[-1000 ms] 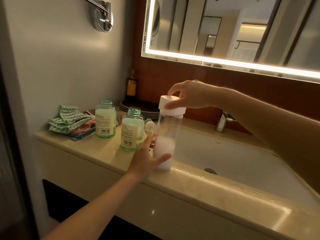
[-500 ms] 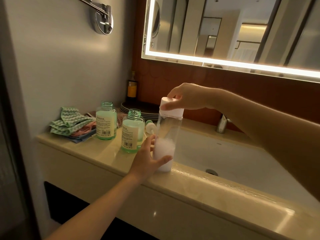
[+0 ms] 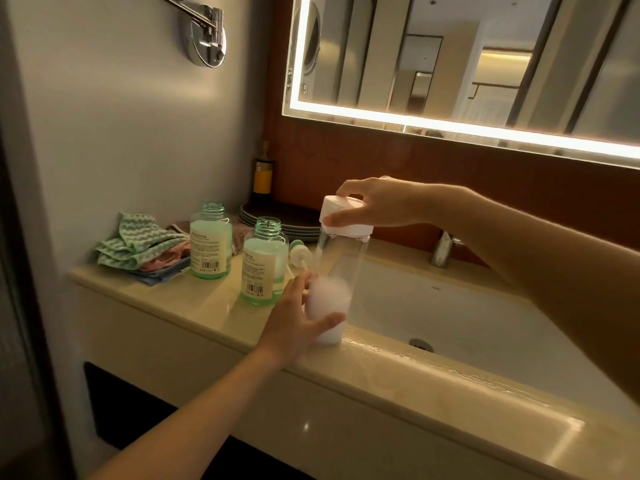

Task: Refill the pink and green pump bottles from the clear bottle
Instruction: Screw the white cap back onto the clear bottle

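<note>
The left hand (image 3: pixel 301 323) is being kept curled round the lower part of the clear bottle (image 3: pixel 341 268), with the thumb lying across the front of it and the fingers wrapping behind. The right hand (image 3: pixel 377 206) is being held over the top of the same bottle, and the white cap (image 3: pixel 343 206) is being pinched between its thumb at the front and its fingers at the back; whether the cap is being seated or lifted cannot be told. The clear bottle is being steadied near-upright with its base on the front rim of the counter (image 3: pixel 173 296), just beside the basin (image 3: pixel 485 327), and white foamy liquid is being carried in its lower part only. Just to the left, the nearer green bottle (image 3: pixel 265 261) is being left standing with its neck open, and the farther green bottle (image 3: pixel 210 244) is standing likewise behind it; both appear green in this light. A pump head (image 3: pixel 297 251) is lying between the nearer bottle and the clear bottle. Folded cloths (image 3: pixel 138 244) are being kept at the wall end, with stacked plates (image 3: pixel 280 220) and a dark bottle (image 3: pixel 262 174) behind. A tap (image 3: pixel 441 252) and a lit mirror (image 3: pixel 467 64) are being noted beyond.
</note>
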A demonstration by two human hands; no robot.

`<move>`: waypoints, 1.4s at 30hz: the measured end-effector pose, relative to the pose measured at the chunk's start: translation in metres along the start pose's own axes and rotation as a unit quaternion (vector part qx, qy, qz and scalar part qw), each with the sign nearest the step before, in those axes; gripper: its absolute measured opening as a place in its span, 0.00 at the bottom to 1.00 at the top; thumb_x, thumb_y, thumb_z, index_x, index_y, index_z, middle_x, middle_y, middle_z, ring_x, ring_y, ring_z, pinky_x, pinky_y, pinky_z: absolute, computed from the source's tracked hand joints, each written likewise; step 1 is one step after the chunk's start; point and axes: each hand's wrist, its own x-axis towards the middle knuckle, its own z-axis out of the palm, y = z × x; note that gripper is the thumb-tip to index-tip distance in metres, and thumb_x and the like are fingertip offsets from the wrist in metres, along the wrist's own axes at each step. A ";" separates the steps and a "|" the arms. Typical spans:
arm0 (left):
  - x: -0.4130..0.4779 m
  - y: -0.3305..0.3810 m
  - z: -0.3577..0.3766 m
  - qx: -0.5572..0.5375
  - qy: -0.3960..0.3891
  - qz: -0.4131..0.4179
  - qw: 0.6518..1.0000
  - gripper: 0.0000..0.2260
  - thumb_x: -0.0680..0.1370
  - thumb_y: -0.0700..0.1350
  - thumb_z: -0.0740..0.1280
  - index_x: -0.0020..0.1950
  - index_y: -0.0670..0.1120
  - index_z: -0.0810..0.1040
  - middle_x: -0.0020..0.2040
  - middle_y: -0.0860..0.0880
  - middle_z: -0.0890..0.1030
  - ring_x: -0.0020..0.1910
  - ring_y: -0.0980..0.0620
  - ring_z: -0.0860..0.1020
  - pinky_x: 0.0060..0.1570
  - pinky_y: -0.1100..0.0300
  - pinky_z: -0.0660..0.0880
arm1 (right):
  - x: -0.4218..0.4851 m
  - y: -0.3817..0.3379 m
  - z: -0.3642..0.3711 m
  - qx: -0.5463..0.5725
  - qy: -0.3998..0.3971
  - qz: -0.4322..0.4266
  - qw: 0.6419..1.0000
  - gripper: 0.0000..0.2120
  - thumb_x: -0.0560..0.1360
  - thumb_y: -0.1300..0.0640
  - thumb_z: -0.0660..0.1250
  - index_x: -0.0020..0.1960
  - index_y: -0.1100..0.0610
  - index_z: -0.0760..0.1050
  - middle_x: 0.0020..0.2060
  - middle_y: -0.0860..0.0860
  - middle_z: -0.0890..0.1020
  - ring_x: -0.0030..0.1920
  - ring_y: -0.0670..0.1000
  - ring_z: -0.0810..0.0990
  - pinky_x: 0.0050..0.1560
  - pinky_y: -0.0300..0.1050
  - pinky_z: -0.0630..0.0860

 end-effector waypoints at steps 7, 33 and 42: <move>-0.002 -0.003 -0.003 -0.020 0.009 -0.007 1.000 0.37 0.61 0.61 0.75 0.63 0.49 0.67 0.59 0.49 0.74 0.53 0.51 0.77 0.46 0.48 0.79 | 0.016 -0.021 0.016 -0.181 0.157 0.032 0.970 0.36 0.65 0.23 0.50 0.37 0.56 0.73 0.31 0.48 0.75 0.33 0.46 0.73 0.32 0.37 0.67; 0.039 -0.033 -0.068 0.034 0.138 -0.044 0.989 0.41 0.66 0.49 0.76 0.72 0.48 0.57 0.68 0.47 0.66 0.65 0.50 0.67 0.59 0.59 0.66 | 0.012 0.039 0.133 0.471 0.200 0.061 0.857 0.29 0.67 0.53 0.74 0.63 0.55 0.66 0.55 0.51 0.73 0.53 0.50 0.74 0.49 0.40 0.75; 0.059 -0.045 -0.061 -0.004 0.114 -0.034 0.993 0.39 0.66 0.41 0.76 0.71 0.50 0.57 0.64 0.53 0.67 0.60 0.57 0.67 0.55 0.64 0.68 | 0.098 0.068 0.151 0.455 0.238 0.129 0.848 0.32 0.67 0.50 0.75 0.65 0.55 0.63 0.56 0.51 0.72 0.55 0.51 0.72 0.54 0.45 0.75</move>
